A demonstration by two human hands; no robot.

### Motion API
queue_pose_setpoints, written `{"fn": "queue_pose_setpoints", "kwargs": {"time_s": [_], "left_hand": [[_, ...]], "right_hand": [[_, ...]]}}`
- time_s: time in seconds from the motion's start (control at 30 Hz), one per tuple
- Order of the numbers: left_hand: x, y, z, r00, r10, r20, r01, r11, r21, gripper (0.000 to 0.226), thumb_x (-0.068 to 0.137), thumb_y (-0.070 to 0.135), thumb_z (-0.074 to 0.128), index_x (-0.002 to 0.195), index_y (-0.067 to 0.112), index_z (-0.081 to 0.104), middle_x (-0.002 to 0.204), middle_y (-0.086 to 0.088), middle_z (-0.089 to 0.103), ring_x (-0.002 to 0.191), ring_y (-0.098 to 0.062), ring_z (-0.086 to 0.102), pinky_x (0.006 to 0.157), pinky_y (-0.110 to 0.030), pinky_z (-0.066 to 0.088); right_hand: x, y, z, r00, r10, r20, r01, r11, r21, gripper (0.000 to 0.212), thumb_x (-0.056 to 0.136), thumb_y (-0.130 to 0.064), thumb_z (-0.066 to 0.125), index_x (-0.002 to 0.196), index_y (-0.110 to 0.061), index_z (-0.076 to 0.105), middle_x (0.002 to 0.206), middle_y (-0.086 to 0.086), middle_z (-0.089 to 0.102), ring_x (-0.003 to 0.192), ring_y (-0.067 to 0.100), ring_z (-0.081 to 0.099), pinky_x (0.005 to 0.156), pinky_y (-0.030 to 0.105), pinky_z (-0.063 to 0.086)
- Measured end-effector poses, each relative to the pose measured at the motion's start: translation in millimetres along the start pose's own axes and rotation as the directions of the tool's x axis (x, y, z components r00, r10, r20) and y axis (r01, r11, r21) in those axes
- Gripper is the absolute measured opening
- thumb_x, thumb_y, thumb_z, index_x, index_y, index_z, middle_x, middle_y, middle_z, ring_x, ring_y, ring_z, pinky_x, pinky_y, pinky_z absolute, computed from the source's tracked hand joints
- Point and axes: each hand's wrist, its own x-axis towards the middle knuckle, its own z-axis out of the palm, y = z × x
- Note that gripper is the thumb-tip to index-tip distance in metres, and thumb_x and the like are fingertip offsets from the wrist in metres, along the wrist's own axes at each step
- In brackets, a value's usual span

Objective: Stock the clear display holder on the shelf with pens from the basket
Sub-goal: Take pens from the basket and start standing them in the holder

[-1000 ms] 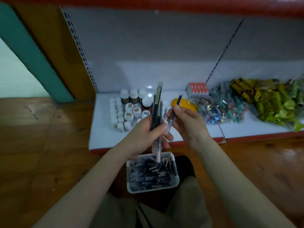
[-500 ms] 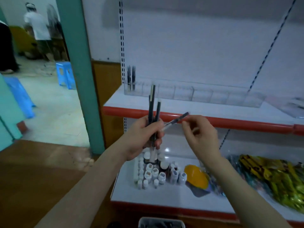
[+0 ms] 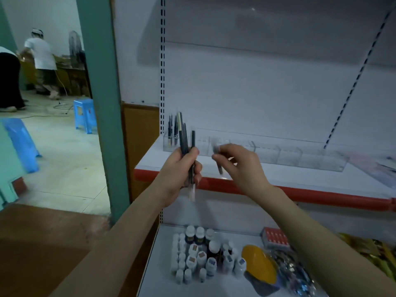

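Observation:
My left hand grips a bundle of dark pens upright, in front of the red-edged shelf. My right hand pinches a single pen, blurred and nearly upright, just right of the bundle. Behind both hands a long clear display holder with several compartments stands on the shelf. A few pens stand in its leftmost compartment; the other compartments look bare. The basket is out of view.
The lower shelf holds small white-capped bottles, a yellow object, a red box and wrapped packets. A teal pillar stands left of the shelving. Blue stools and two people are beyond it.
My view has lifted from the basket and lower shelf to the upper shelf. Both hands rose with the pens, and the single pen in my right hand swung from slanted to nearly upright.

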Motion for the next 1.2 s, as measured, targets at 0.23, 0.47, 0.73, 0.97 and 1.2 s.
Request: {"fn": "queue_pose_setpoints", "kwargs": {"time_s": [0.23,0.47,0.73,0.97,1.2], "left_hand": [[57,7,-43,0.974,0.146,-0.171,-0.144,0.989,0.022,0.014,0.097,0.013,0.045,0.106,0.013,0.056,0.074,-0.004,0.055,0.061,-0.012,0.054,0.060,-0.026,0.047],[104,1,-76,0.927,0.228,-0.298,-0.205,0.973,0.105,0.014,0.092,0.013,0.053,0.095,0.024,0.060,0.078,0.000,0.066,0.062,-0.006,0.063,0.063,-0.022,0.053],[126,-9,-91,0.920,0.211,-0.331,-0.186,0.977,0.106,0.012,0.092,0.017,0.053,0.095,0.026,0.060,0.087,0.001,0.070,0.075,-0.012,0.067,0.080,-0.036,0.053],[129,-11,-98,0.936,0.180,-0.304,-0.187,0.982,0.004,0.014,0.090,0.014,0.055,0.095,0.025,0.062,0.078,0.001,0.070,0.074,-0.011,0.069,0.072,-0.028,0.052],[125,-13,-101,0.949,0.139,-0.284,-0.143,0.990,0.009,0.015,0.090,0.014,0.055,0.096,0.026,0.063,0.083,0.001,0.067,0.072,-0.008,0.068,0.081,-0.039,0.051]], "right_hand": [[103,7,36,0.940,0.342,0.006,-0.326,0.889,0.322,0.011,0.090,-0.018,0.060,0.085,-0.008,0.058,0.074,0.003,0.062,0.078,0.022,0.067,0.073,0.030,0.057],[168,35,95,0.918,0.396,-0.027,-0.368,0.875,0.314,0.012,0.089,-0.015,0.061,0.080,-0.008,0.059,0.068,0.002,0.062,0.078,0.025,0.069,0.082,0.040,0.055],[180,51,131,0.928,0.372,0.039,-0.370,0.899,0.234,0.012,0.089,-0.015,0.061,0.082,-0.005,0.062,0.080,0.015,0.068,0.073,0.025,0.068,0.077,0.036,0.056],[176,55,137,0.922,0.354,0.156,-0.373,0.920,0.122,0.019,0.089,-0.014,0.061,0.084,0.004,0.063,0.084,0.019,0.068,0.062,0.016,0.065,0.070,0.030,0.057],[163,55,150,0.893,0.398,0.212,-0.413,0.910,0.033,0.020,0.088,-0.016,0.062,0.085,0.004,0.063,0.084,0.021,0.070,0.075,0.027,0.068,0.075,0.034,0.053]]}}
